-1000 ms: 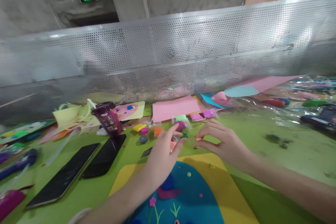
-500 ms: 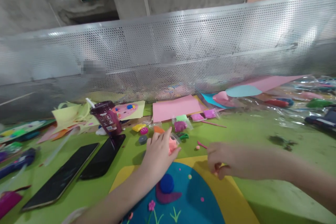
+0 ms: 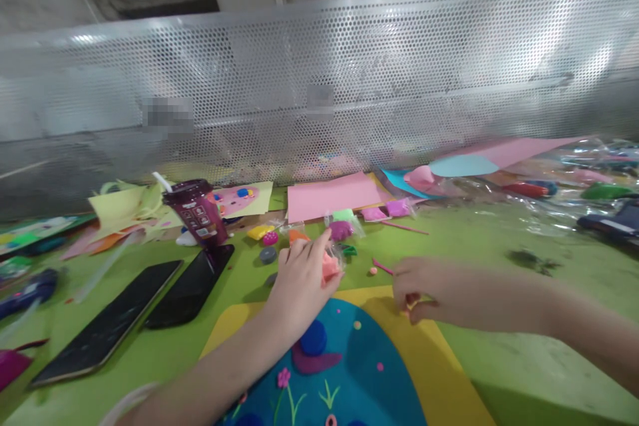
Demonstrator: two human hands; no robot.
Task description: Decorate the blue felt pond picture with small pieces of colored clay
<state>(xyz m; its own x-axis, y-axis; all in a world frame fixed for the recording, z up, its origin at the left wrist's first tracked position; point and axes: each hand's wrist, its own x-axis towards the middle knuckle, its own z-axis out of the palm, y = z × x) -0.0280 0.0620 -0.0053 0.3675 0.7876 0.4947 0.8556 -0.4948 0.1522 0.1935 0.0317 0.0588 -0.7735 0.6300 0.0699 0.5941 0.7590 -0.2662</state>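
My left hand (image 3: 299,279) is closed on a small clear bag of coral-pink clay (image 3: 330,267), above the far edge of the picture. My right hand (image 3: 424,289) has its fingers curled into a pinch over the yellow sheet (image 3: 439,359). Whatever sits between those fingertips is too small and shaded to make out. Below both hands lies a blue round sheet (image 3: 374,346) on the yellow one. It carries a blue clay disc (image 3: 313,338), a purple curved clay piece (image 3: 317,363), a pink flower (image 3: 283,378) and green grass blades (image 3: 329,396).
Two dark phones (image 3: 192,293) and a purple lidded cup (image 3: 200,213) with a straw stand left. Clay packets (image 3: 342,229), a pink stick (image 3: 382,266) and a small clay ball (image 3: 373,271) lie beyond the picture. A perforated metal panel (image 3: 379,100) closes the back.
The camera has tipped slightly downward, so the scene sits a little higher in view. Both hands keep nearly the same places; the left still holds the bag of clay.
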